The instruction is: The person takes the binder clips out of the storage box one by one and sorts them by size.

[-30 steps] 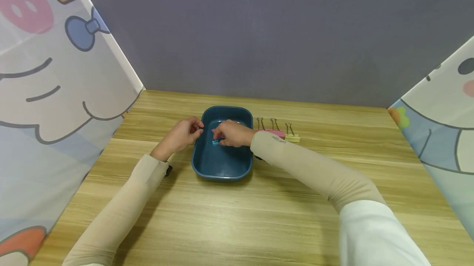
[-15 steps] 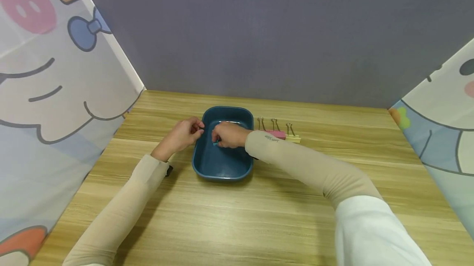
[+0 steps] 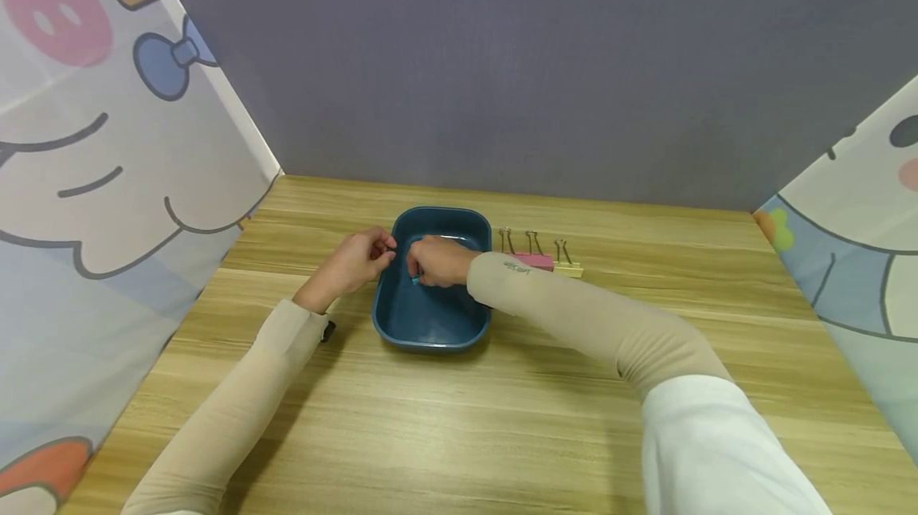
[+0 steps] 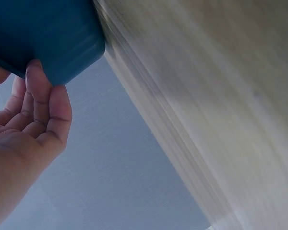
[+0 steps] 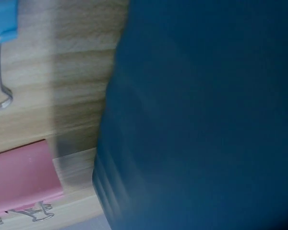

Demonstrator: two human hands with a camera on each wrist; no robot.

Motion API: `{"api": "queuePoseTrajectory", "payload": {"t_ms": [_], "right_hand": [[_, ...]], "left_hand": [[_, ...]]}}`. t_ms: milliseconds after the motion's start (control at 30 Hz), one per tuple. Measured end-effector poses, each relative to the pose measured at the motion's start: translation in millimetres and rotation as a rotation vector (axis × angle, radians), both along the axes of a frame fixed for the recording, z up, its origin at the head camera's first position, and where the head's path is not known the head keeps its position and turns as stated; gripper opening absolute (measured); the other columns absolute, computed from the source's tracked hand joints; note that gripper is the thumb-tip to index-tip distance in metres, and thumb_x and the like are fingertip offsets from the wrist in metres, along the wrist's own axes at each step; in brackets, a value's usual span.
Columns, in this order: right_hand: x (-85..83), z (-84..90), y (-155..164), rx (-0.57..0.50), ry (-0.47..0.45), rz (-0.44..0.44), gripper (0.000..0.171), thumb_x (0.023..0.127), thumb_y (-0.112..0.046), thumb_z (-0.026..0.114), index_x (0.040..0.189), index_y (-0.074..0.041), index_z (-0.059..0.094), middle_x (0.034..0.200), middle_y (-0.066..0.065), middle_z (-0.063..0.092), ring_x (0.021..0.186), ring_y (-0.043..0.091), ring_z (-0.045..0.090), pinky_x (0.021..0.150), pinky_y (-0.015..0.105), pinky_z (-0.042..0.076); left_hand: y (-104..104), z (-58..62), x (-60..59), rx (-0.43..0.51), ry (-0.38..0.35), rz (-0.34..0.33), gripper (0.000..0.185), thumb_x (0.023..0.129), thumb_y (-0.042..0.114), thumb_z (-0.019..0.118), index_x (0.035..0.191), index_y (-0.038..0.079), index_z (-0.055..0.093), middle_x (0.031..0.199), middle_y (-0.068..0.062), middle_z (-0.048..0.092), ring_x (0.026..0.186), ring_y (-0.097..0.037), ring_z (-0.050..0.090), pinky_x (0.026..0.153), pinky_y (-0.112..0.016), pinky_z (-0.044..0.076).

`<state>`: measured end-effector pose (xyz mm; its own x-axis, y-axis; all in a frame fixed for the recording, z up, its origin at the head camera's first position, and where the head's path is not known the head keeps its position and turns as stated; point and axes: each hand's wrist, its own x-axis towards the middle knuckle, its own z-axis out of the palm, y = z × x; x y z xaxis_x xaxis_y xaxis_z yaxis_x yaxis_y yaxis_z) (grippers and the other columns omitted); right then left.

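Note:
A dark blue tray [image 3: 430,324] sits in the middle of the wooden table. My left hand [image 3: 351,260] grips its left rim; in the left wrist view the fingers [image 4: 43,105] curl against the tray's outer corner [image 4: 62,43]. Inside the tray, near its far left part, my right hand [image 3: 437,260] pinches a small teal binder clip [image 3: 416,279] low over the tray floor. Most of that clip is hidden by the fingers. The right wrist view shows only the tray wall [image 5: 206,120], blurred, not the hand.
Just right of the tray lie a pink binder clip [image 3: 536,260] and a yellow one [image 3: 568,267]. The right wrist view shows a blue clip [image 5: 2,19] beside the pink clip [image 5: 19,177]. Printed screens stand left and right, with a grey wall behind.
My right hand has shifted a little to the left inside the tray, carrying the teal clip with it. The left hand has stayed on the rim.

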<state>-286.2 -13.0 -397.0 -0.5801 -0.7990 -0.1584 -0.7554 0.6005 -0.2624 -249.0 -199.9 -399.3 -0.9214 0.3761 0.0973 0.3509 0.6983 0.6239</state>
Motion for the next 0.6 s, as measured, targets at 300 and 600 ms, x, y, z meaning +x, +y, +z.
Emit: {"api": "queuePoseTrajectory", "payload": {"t_ms": [300, 600], "right_hand": [[1.5, -4.5, 3.9, -0.033, 0.017, 0.04, 0.014, 0.078, -0.003, 0.071, 0.089, -0.011, 0.069, 0.081, -0.004, 0.063, 0.074, 0.009, 0.058, 0.068, 0.021, 0.047], [3.3, 0.2, 12.8, -0.102, 0.035, 0.054, 0.01, 0.076, -0.006, 0.074, 0.083, -0.012, 0.068, 0.079, -0.005, 0.059, 0.077, 0.011, 0.053, 0.07, 0.023, 0.045]], "left_hand": [[2.0, 0.4, -0.1, 0.019, 0.014, 0.001, 0.017, 0.092, 0.007, 0.058, 0.105, -0.004, 0.06, 0.083, -0.008, 0.061, 0.071, -0.019, 0.055, 0.063, -0.033, 0.046], [0.8, 0.2, 0.6, 0.013, -0.004, 0.008, 0.017, 0.093, 0.007, 0.057, 0.106, -0.004, 0.059, 0.085, -0.009, 0.061, 0.073, -0.02, 0.056, 0.064, -0.033, 0.046]]}}
